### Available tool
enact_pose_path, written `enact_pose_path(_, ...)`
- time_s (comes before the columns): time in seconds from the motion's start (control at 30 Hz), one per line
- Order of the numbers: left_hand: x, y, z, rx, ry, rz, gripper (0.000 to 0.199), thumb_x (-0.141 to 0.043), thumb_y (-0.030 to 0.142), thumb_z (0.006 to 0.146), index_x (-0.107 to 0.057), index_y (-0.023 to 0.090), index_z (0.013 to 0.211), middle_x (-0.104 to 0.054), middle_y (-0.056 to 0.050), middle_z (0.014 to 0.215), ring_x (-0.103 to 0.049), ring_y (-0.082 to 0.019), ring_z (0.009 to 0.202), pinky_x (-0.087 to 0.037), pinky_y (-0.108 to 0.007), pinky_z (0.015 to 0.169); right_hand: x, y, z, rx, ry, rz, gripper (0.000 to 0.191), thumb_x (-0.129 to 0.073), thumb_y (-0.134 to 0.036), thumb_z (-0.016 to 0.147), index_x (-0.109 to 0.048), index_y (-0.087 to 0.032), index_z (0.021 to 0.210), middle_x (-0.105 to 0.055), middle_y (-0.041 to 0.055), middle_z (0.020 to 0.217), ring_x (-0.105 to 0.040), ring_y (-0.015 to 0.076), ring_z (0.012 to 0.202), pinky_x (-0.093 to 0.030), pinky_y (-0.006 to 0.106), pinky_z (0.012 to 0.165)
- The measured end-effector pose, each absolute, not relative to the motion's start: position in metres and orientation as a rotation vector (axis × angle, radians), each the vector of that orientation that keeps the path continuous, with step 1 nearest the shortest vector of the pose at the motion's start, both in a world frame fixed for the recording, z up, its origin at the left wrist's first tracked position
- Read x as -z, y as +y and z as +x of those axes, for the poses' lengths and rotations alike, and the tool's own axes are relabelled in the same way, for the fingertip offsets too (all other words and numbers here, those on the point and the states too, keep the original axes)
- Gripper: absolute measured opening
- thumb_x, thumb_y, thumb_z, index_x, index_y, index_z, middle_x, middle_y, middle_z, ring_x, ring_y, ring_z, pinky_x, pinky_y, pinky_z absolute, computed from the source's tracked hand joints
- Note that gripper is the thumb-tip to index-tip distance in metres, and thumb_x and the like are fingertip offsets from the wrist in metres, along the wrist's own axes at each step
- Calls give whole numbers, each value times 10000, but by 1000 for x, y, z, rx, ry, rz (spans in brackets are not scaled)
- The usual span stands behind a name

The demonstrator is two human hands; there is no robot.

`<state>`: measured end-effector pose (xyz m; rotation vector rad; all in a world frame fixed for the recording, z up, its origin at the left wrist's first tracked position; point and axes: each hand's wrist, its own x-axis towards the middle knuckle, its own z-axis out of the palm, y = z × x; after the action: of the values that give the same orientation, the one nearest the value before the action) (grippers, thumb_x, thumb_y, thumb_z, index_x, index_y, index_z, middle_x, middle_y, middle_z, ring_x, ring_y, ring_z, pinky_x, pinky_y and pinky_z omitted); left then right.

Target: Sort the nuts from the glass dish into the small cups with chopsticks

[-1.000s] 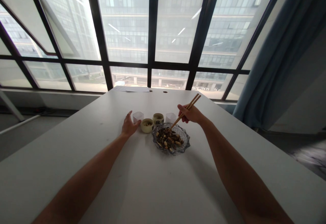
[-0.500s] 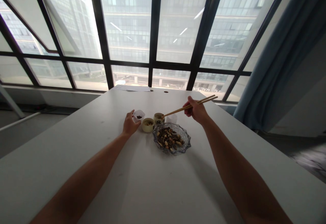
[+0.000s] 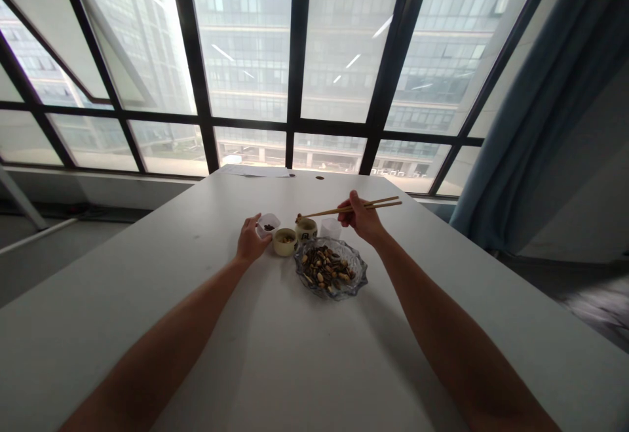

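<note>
My right hand (image 3: 361, 217) grips a pair of wooden chopsticks (image 3: 329, 212), their tips pointing left. A small brown piece (image 3: 298, 219), perhaps a nut, is at the tips, by the left rim of a cream ceramic cup (image 3: 306, 231) with a dark character. My left hand (image 3: 251, 240) curls around a clear plastic cup (image 3: 268, 223) holding a few dark bits. Between them stands another ceramic cup (image 3: 284, 242) with small pieces inside. In front, a scalloped glass bowl (image 3: 362, 274) contains mixed seeds and nuts (image 3: 327, 267).
A second clear plastic cup (image 3: 331, 227) stands behind the bowl. Papers (image 3: 253, 171) lie at the white table's (image 3: 295, 366) far edge, near two small round holes. Large windows rise beyond, and a blue curtain (image 3: 521, 111) hangs at right.
My right hand has moved left, bringing the chopstick tips from the right side of the rear ceramic cup to its left rim. My left hand stays at the plastic cup.
</note>
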<state>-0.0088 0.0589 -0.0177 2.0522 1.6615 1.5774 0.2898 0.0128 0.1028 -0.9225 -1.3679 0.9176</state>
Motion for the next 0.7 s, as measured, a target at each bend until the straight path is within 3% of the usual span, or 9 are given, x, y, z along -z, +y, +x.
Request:
enact_pose_path(0.2,19,60,-8,-1578,1640,2037,685,-730,264,697,-520,149,1338,-598,-129,1207,-633,-251,1001,-578,-383,836,-87,10,269,-1072,-1491,-947,686,-649,-832,624,-654,-150,698,-669,58,553,-593,132,434,-476,242,427)
enact_pose_path(0.47,20,61,-9,-1566,1639,2030,676,-722,248,702,-521,142,1339,-596,-139,1216,-637,-253,1010,-572,-388,854,-124,-3,302,-781,-1572,-1127,702,-574,-842,696,-635,-151,586,-581,39,416,-482,103,305,-361,220,309)
enact_pose_path(0.7,21,61,-10,-1563,1637,2033,671,-720,260,709,-519,148,1339,-595,-129,1205,-635,-254,1015,-577,-378,828,-125,-12,306,-723,-1845,-1221,665,-600,-798,723,-639,-144,606,-601,37,442,-505,91,326,-379,193,331)
